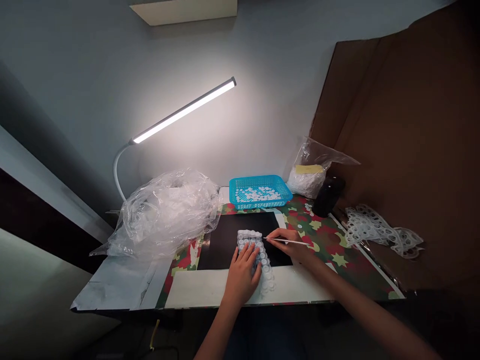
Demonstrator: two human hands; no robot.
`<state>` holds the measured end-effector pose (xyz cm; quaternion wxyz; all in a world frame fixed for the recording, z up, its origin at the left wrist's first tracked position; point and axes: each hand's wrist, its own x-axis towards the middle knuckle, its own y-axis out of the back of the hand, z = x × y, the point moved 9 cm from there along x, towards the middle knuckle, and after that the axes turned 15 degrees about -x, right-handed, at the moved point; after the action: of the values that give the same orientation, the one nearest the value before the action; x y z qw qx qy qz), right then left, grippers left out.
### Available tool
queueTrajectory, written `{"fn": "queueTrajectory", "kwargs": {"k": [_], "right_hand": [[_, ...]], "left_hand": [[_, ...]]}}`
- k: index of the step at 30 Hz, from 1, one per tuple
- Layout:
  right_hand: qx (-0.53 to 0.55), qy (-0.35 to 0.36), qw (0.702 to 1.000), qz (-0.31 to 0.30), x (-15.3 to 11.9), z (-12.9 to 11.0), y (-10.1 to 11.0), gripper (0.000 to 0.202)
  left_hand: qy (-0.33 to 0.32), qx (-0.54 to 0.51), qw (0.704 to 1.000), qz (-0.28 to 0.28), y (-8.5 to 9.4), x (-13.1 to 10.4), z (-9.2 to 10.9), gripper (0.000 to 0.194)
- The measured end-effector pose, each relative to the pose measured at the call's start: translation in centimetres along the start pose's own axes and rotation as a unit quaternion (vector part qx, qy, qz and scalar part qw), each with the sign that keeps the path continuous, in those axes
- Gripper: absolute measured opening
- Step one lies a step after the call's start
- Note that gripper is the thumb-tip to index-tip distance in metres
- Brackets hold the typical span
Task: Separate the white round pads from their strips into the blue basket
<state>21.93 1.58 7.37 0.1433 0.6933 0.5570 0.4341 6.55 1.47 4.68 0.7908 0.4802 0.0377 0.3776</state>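
Observation:
A white strip (267, 272) with rows of round, raised rings lies partly on a black mat (221, 242) and partly on a pale board (198, 290) along the table's front. Fingers spread, my left hand (243, 275) rests flat on the strip and hides part of it. My right hand (288, 242) pinches a thin, pale, pen-like stick (302, 243). The stick's narrow dark tip points left, at the strip's upper right edge. Whether the tip touches the strip I cannot tell.
Behind the mat stands a blue basket (260, 204) with many small white pieces. Left is a big clear plastic bag (168, 212) under a lit lamp (185, 111). To the right are a bag of white pieces (307, 182), a dark bottle (329, 196), white lacy pieces (382, 231) and cardboard (405, 130).

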Motion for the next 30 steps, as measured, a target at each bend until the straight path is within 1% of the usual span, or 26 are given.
{"fn": "queueTrajectory", "kwargs": {"k": [4, 9, 13, 18, 24, 30], "right_hand": [[0.023, -0.012, 1.000, -0.004, -0.9, 0.3, -0.6, 0.020], [0.041, -0.007, 0.999, -0.023, -1.2, -0.6, -1.1, 0.022], [0.045, 0.005, 0.998, -0.045, -1.1, -1.0, -1.4, 0.025], [0.030, 0.025, 0.998, -0.058, -1.0, -1.2, -1.7, 0.025], [-0.012, 0.083, 0.993, -0.080, -1.0, -1.7, -2.8, 0.023], [-0.047, 0.110, 0.991, -0.059, 0.0, -1.6, -3.5, 0.026]], "left_hand": [[-0.018, 0.005, 1.000, 0.002, 0.0, -0.1, 0.3, 0.043], [-0.060, -0.010, 0.998, -0.034, -0.6, -0.2, 1.0, 0.043], [-0.058, -0.017, 0.998, -0.035, -0.6, -0.1, 0.9, 0.043], [-0.058, -0.013, 0.998, -0.031, -0.5, 0.0, 1.0, 0.041], [-0.058, -0.018, 0.998, -0.025, -0.3, 0.0, 1.0, 0.041], [-0.056, -0.027, 0.998, -0.025, -0.4, 0.1, 1.0, 0.041]]}}
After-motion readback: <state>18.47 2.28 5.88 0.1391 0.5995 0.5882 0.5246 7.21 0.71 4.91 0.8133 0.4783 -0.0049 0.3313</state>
